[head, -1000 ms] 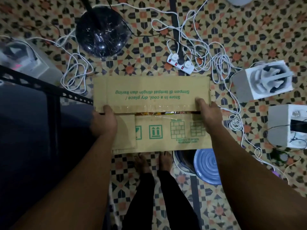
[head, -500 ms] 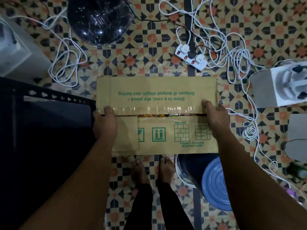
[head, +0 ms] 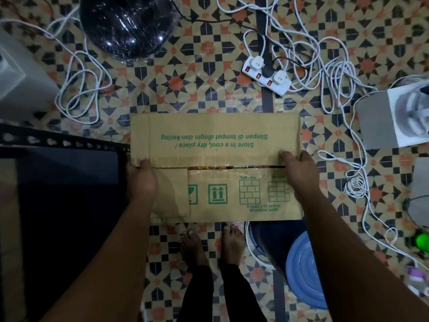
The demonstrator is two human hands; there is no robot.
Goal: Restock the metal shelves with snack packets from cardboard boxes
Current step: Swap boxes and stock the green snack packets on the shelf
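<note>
Cardboard box sits centre frame, held above the patterned tile floor, top flaps nearly shut with green print reading upside down. Left to right: grey-white unit at far left edge, dark metal shelf with perforated rail below it, its corner just beside the box's left end. Left hand grips the box's left end, fingers curled into the seam between flaps. Snack packets show only as a thin coloured strip through that gap. Black plastic-wrapped round object lies on the floor above the box. White power strip sits up and right of centre, white cables tangled around it. Right hand grips the right end, fingers hooked over the far flap's edge. Bare feet stand below the box, blue lid just right of them. White box at far right.
</note>
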